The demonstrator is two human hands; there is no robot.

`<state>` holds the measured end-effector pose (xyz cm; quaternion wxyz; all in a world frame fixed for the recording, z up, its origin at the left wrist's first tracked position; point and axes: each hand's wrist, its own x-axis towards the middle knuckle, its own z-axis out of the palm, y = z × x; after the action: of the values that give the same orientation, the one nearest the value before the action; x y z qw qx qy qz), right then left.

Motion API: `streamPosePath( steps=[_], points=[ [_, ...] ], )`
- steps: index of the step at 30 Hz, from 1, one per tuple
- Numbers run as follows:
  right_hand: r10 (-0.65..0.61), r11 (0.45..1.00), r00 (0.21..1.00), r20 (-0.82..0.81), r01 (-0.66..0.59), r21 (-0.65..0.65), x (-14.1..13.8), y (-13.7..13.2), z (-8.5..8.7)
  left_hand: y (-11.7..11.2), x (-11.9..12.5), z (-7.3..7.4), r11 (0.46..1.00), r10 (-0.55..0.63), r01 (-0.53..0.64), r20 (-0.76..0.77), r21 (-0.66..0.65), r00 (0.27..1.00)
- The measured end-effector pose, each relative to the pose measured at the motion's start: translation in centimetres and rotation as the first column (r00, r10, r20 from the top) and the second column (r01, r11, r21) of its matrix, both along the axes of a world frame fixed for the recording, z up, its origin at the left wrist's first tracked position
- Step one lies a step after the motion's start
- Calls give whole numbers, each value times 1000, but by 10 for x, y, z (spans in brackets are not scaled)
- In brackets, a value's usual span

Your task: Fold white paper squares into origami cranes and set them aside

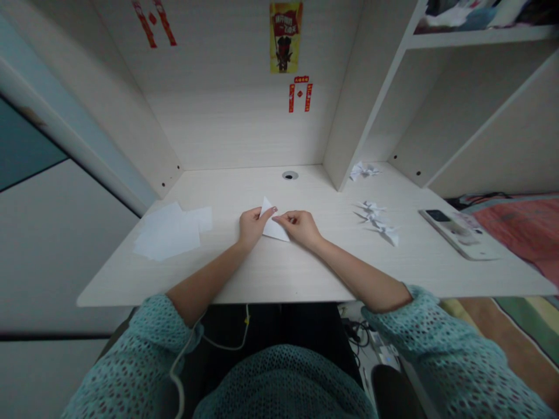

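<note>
A white sheet of paper [274, 231], folded into a triangle, is between my two hands just above the desk. My left hand [253, 226] grips its left side, with the thumb lying on top near the upper point. On the right side, my right hand [301, 227] pinches at the paper with thumb and forefinger, the other fingers curled in. The paper's lower edge slants down toward the right hand. Exactly what the right fingertips grasp is too small to see.
Loose white paper sheets [168, 233] lie at the left. Several folded paper figures [374, 218] sit at the right, with more [363, 170] behind by the divider [371, 99]. A phone [456, 234] lies farther right beside a red cloth [519, 227]. A white cable [177, 378] hangs near my left arm.
</note>
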<state>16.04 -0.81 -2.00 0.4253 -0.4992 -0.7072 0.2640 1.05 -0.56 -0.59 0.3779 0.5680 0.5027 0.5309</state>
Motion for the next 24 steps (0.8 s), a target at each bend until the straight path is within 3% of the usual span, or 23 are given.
streamPosePath(
  steps=[5,13,20,24],
  points=[
    [46,996,992,-115,-55,-71,-2,0,0,8,-5,0,998,55,-55,57,4,997],
    [61,990,995,-83,-70,-121,0,-2,2,25,-21,-1,988,154,-150,257,-33,954],
    [59,997,997,-51,-61,-50,2,0,4,26,-23,1,987,160,-162,273,-15,949],
    [-3,1000,1000,18,3,-10,5,1,3,25,-22,2,985,174,-170,271,-41,947]
  ],
)
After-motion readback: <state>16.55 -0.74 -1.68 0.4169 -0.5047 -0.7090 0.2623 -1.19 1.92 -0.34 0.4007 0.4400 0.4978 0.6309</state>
